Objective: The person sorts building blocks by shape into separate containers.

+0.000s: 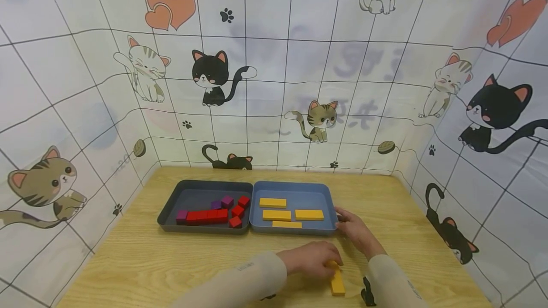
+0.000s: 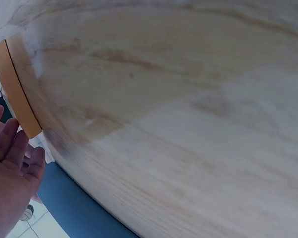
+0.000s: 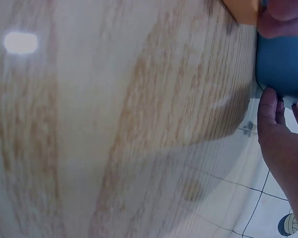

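Note:
My left hand [image 1: 314, 258] reaches over the far end of a yellow block [image 1: 337, 282] lying on the table. Its fingers and thumb pinch that end; the left wrist view shows the fingertips against the orange-looking block [image 2: 17, 89]. My right hand [image 1: 357, 232] holds the right end of the blue tray [image 1: 314, 189], its thumb and fingers on the outer wall, as the right wrist view also shows at the tray's wall [image 3: 280, 67]. Several yellow blocks [image 1: 276, 215] lie flat inside this tray.
A dark grey tray [image 1: 192, 194] adjoins the blue tray on the left. In it, red cubes [image 1: 207, 216] form a row, with loose red and purple cubes [image 1: 227, 201] about. The wooden table [image 1: 137, 260] meets cat-patterned sheets [image 1: 274, 61] at the back and sides.

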Available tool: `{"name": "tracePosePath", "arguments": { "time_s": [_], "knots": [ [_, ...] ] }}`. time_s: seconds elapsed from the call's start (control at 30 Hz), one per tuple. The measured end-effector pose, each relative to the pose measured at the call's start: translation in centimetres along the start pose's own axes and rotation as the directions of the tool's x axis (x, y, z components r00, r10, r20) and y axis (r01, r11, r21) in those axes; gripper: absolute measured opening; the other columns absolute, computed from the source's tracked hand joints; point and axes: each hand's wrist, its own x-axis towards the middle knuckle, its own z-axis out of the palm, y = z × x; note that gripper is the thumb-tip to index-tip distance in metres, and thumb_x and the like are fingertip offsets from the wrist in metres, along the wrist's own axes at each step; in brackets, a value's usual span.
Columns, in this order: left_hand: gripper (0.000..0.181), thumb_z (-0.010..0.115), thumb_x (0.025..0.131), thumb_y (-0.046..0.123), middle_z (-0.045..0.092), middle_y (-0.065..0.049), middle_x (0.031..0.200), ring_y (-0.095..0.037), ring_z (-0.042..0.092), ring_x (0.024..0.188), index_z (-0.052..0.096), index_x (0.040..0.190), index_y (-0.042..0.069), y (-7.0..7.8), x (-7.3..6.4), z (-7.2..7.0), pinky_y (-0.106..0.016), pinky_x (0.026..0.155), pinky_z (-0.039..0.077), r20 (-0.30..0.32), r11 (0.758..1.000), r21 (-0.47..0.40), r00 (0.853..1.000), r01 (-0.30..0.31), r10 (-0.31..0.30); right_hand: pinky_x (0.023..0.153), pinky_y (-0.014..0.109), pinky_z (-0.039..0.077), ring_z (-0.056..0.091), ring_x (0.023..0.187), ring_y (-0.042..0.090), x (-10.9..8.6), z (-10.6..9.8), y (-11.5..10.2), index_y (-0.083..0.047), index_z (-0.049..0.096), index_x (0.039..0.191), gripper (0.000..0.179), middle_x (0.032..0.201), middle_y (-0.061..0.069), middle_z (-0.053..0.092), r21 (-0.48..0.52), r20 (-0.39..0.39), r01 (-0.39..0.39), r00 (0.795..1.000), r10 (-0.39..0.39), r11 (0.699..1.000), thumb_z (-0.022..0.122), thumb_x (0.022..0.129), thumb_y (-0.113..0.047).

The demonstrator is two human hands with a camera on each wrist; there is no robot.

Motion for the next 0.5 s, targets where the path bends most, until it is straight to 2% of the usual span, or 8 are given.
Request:
{"name": "tracePosePath", "arguments": {
  "time_s": [0.2,0.5],
  "knots": [
    [0.035,0.065,0.090,0.016,0.062,0.005,0.120,-0.002,0.055,0.108,0.069,0.125,0.013,-0.1,-1.0,-0.7,-0.014,0.094,0.040,-0.007,0.999,0.016,0.999,0.036,-0.036,0.109,0.057,0.032,0.039,0.135,0.045,0.1,0.1,0.2,-0.001,0.031,0.154,0.057,0.149,0.033,0.035,0.007,0.003,0.009,1.000,-0.009,1.000,0.045,0.099,0.001],
    [0.041,0.075,0.084,0.022,0.063,0.007,0.112,-0.002,0.055,0.098,0.071,0.124,0.014,-2.0,-2.8,-0.7,-0.011,0.087,0.039,-0.030,0.996,0.075,0.998,0.055,-0.053,0.108,0.057,0.033,0.038,0.135,0.045,0.1,0.1,0.2,-0.002,0.032,0.154,0.056,0.149,0.033,0.035,0.002,-0.001,-0.008,1.000,0.008,1.000,0.046,0.099,-0.001]
  ]
}}
